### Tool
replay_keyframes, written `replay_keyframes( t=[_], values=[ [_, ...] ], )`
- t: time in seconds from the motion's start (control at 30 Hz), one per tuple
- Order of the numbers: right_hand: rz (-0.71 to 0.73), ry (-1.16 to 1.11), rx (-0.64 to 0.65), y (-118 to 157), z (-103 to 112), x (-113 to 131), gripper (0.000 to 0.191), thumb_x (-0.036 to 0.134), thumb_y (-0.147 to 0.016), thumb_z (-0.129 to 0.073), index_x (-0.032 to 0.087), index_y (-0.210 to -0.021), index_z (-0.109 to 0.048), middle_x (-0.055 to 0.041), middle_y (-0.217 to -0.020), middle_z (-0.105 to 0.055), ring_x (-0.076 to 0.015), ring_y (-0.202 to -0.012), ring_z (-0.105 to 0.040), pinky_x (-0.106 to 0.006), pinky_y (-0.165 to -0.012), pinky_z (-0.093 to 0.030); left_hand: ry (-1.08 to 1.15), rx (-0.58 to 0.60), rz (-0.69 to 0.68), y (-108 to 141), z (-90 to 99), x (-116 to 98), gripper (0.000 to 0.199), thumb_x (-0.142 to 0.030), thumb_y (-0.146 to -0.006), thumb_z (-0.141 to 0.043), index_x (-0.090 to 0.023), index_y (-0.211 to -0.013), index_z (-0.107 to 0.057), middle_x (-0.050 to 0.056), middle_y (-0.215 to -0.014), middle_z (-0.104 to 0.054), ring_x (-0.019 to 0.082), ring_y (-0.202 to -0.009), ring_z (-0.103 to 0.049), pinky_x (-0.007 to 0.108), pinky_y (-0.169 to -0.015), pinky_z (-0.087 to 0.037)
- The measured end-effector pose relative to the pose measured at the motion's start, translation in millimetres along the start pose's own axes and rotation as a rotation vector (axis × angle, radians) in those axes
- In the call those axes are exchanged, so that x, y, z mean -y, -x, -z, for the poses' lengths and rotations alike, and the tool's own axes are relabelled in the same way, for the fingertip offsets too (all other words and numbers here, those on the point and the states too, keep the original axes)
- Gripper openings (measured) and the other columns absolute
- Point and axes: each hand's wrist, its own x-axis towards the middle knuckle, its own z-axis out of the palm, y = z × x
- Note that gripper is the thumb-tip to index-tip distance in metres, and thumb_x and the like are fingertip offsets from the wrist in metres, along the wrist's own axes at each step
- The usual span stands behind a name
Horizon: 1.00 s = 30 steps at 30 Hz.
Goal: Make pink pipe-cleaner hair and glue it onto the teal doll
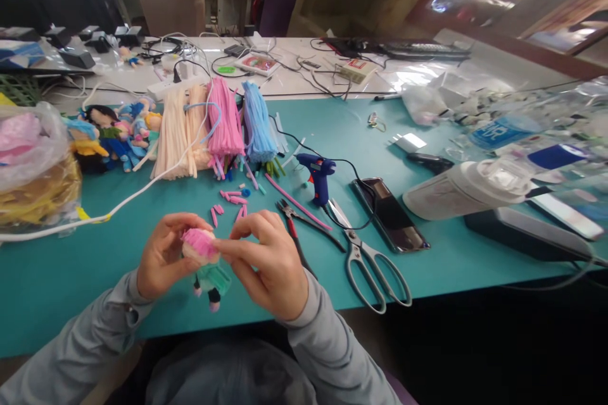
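Note:
My left hand (164, 253) is closed around the head of a small fuzzy doll (202, 247) with pink hair, a green dress and dark legs. From the other side, my right hand (268, 259) pinches at the doll's pink hair with thumb and forefinger; whether a small piece sits between those fingertips is hidden. Short cut pink pipe cleaner pieces (235, 198) are scattered just beyond the hands. A long pink pipe cleaner (297, 200) lies slantwise behind red-and-black cutting pliers (294, 231), which rest beside my right hand.
Bundles of beige (178, 133), pink (225, 120) and blue pipe cleaners (259, 120) stand at the back. Finished dolls (114, 133) lie left. A blue glue gun (319, 177) with its cord, scissors (368, 259), a phone (392, 215) and a white bottle (460, 190) occupy the right.

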Motion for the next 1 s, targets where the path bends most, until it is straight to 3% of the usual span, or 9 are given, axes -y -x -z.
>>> replay_keyframes(
  t=[0.13,0.37,0.67,1.0],
  values=[
    [-0.041,-0.042,-0.082,0.7,1.8,0.6,0.012,0.017,-0.089,-0.057,0.021,-0.086,-0.068,-0.0028,-0.078,-0.059,-0.0157,-0.074,-0.056,-0.032,-0.069,-0.044,-0.026,0.0,-0.024,-0.8,-0.4,-0.1,0.039,-0.031,-0.076,-0.076,-0.022,-0.112,-0.063,0.008,-0.095,-0.069,0.018,-0.076,-0.066,0.027,-0.061,-0.056],
    [-0.01,0.028,-0.024,-0.7,-2.5,2.8,0.013,0.021,-0.092,-0.056,0.019,-0.084,-0.066,-0.0035,-0.078,-0.06,-0.0161,-0.076,-0.056,-0.032,-0.071,-0.043,-0.058,0.026,-0.068,-0.8,1.0,1.6,0.04,-0.027,-0.076,-0.074,-0.023,-0.115,-0.062,0.008,-0.098,-0.066,0.018,-0.081,-0.064,0.027,-0.063,-0.055],
    [0.131,0.123,0.011,-3.8,0.5,-0.8,0.021,0.02,-0.096,-0.05,0.019,-0.086,-0.068,-0.0042,-0.081,-0.061,-0.0155,-0.075,-0.053,-0.033,-0.077,-0.041,0.023,0.052,-0.007,0.5,0.2,-0.9,0.039,-0.028,-0.078,-0.075,-0.022,-0.114,-0.061,0.008,-0.098,-0.067,0.016,-0.075,-0.065,0.024,-0.061,-0.056],
    [0.151,0.051,0.031,-4.1,0.2,-6.4,0.021,0.016,-0.095,-0.049,0.018,-0.087,-0.068,-0.0045,-0.082,-0.06,-0.0158,-0.077,-0.051,-0.033,-0.078,-0.039,0.143,0.054,0.075,0.8,-1.2,-2.2,0.043,-0.03,-0.076,-0.077,-0.023,-0.115,-0.063,0.007,-0.097,-0.07,0.015,-0.075,-0.066,0.02,-0.061,-0.056]
  ],
)
